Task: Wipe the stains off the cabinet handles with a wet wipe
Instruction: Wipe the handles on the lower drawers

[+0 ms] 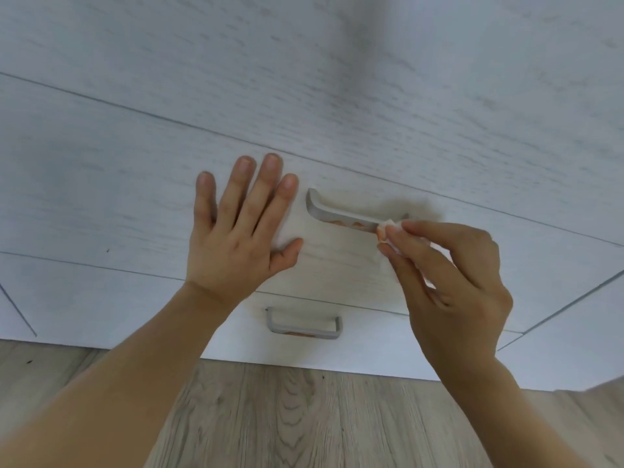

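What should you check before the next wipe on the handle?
1. Wipe held firmly: ok, right hand pinches it.
2. Wipe on upper handle: ok, touching its right end.
3. Drawer front steadied: ok, left hand lies flat on it.
4. Upper handle clean: not ok, orange stains show.
5. Lower handle clean: not ok, orange mark on it.
6. Wipe wet enough: cannot tell.
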{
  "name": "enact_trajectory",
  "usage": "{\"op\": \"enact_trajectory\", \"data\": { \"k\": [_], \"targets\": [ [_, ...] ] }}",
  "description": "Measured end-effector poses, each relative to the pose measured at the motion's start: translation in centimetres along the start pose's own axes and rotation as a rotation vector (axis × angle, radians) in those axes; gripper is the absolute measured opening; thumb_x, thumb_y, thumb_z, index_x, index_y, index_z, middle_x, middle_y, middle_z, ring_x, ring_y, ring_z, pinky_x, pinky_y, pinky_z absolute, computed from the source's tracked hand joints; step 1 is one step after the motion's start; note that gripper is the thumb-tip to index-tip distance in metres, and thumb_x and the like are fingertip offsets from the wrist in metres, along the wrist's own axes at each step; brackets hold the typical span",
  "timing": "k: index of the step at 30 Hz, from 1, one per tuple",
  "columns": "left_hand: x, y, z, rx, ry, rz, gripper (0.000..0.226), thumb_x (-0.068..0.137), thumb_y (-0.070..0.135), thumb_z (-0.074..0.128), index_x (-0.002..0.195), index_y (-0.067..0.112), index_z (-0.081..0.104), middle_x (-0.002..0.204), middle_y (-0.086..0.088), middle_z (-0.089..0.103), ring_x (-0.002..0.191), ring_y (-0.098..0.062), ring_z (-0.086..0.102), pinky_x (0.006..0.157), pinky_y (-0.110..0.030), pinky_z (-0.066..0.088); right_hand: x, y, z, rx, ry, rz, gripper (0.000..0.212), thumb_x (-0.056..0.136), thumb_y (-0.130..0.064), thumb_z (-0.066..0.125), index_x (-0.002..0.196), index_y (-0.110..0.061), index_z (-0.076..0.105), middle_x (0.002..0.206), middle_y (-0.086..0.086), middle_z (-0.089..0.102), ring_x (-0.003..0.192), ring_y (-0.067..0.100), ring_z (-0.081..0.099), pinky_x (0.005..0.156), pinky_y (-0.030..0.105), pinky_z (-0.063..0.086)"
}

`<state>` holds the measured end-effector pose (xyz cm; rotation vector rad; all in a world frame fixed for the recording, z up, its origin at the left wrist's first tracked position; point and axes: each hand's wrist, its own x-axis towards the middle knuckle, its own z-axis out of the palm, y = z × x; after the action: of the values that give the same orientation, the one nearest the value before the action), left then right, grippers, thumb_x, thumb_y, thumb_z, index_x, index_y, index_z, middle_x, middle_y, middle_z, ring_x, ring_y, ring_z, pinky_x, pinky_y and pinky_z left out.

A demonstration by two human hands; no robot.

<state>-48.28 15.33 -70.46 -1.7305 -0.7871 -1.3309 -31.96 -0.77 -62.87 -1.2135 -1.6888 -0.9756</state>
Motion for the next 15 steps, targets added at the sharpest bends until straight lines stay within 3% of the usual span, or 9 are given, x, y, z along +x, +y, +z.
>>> {"op": "enact_trajectory", "data": {
  "k": [11, 15],
  "targets": [
    [0.7, 1.7, -0.7, -0.065, -0.034, -0.111, 0.073, 0.093, 0.044, 0.033, 0.149, 0.005, 0.006, 0.158, -0.005, -0.013, 0.145, -0.024, -0.011, 0.114, -0.051, -0.003, -0.4, 0.7, 0.8, 0.063, 0.080, 0.014, 0.008, 0.082, -0.004, 0.074, 0.090, -0.004, 0.074, 0.085, 0.005, 0.070, 0.081, 0.016, 0.059, 0.066, 0.035, 0.052],
    [1.1, 2.2, -0.6, -0.053, -0.039, -0.156, 0.065, 0.095, 0.044, 0.023, 0.143, 0.000, 0.019, 0.152, -0.019, 0.011, 0.144, -0.023, -0.011, 0.115, -0.051, -0.003, -0.7, 1.5, 0.7, 0.058, 0.088, 0.018, 0.010, 0.081, -0.005, 0.075, 0.091, -0.003, 0.074, 0.086, 0.004, 0.071, 0.078, 0.020, 0.063, 0.069, 0.032, 0.053]
  ]
}}
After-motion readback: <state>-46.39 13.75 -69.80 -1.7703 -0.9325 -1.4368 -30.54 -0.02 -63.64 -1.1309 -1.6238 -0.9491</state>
